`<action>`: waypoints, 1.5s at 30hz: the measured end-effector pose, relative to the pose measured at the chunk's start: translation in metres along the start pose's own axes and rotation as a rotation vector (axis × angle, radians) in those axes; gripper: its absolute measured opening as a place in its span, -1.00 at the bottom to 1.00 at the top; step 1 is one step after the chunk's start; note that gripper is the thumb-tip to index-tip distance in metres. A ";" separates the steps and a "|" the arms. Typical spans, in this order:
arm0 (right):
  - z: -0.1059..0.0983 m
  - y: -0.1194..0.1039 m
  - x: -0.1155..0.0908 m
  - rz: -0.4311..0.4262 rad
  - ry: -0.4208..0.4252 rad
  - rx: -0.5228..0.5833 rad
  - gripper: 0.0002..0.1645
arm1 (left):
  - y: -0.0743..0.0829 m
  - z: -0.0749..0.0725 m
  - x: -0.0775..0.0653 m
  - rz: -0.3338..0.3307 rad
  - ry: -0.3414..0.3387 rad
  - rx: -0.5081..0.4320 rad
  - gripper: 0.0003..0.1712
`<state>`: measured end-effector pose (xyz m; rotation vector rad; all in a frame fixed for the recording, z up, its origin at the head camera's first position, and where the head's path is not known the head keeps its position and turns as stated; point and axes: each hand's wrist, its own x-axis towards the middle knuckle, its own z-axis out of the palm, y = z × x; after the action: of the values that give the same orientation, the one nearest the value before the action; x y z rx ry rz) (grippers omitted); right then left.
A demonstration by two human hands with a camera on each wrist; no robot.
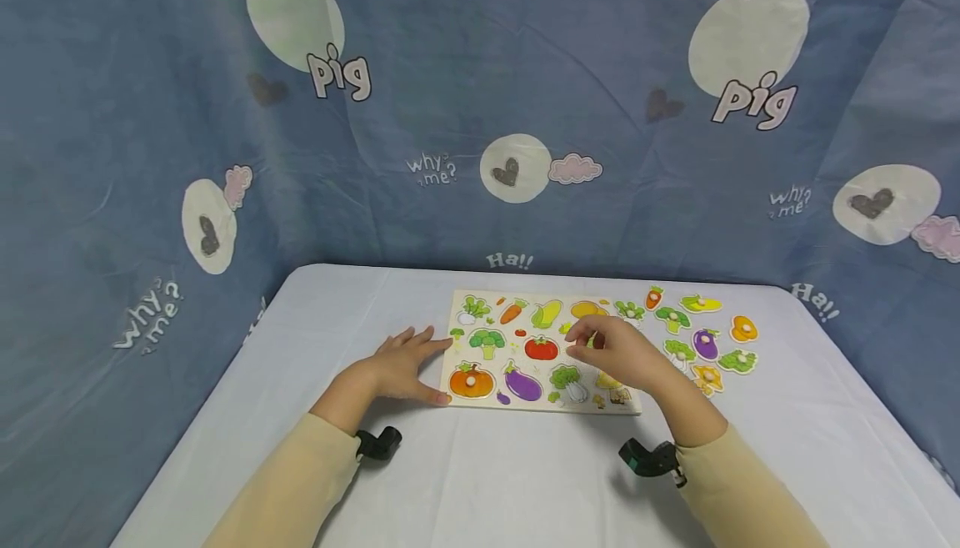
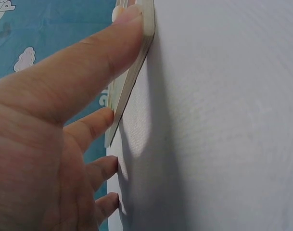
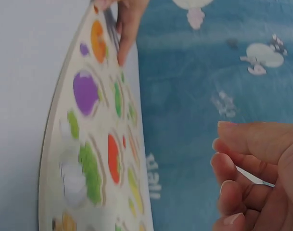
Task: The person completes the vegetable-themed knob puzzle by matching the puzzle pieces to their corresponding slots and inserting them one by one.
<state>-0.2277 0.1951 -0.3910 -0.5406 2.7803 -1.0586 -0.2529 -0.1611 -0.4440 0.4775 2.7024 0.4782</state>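
Observation:
A pale vegetable puzzle board (image 1: 467,427) lies in front of me, as the head view shows. My left hand (image 1: 393,367) is spread at its left side, the thumb (image 2: 100,55) at the edge near the pumpkin and a fingertip farther up. Over the board's right part hovers my right hand (image 1: 618,350); thumb and fingers are loosely bent, with nothing visible between them in the right wrist view. A knobbed pumpkin piece (image 1: 483,383) sits at the board's lower left. Tomato (image 1: 542,349), eggplant (image 1: 523,384) and leafy-vegetable pictures (image 1: 566,377) fill nearby places.
Several loose vegetable pieces lie right of the board, among them an eggplant piece (image 1: 702,339), a broccoli piece (image 1: 672,316), a carrot piece (image 1: 654,299) and a corn piece (image 1: 697,306). A white-covered table (image 1: 495,490) carries everything, with a blue printed curtain (image 1: 450,223) behind.

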 end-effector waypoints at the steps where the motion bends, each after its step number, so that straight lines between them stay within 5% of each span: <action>1: -0.002 0.003 -0.001 0.002 0.009 -0.005 -0.85 | 0.000 0.000 0.000 0.001 0.000 -0.002 0.18; 23: -0.027 0.079 -0.014 0.138 0.174 -0.029 -0.80 | -0.003 0.003 -0.002 0.018 0.004 -0.014 0.18; 45: -0.031 0.109 -0.012 0.279 0.136 0.004 -0.74 | -0.003 0.001 -0.001 0.047 0.018 -0.018 0.19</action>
<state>-0.2549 0.2945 -0.4406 -0.0771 2.8558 -1.0721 -0.2520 -0.1642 -0.4457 0.5356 2.7064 0.5213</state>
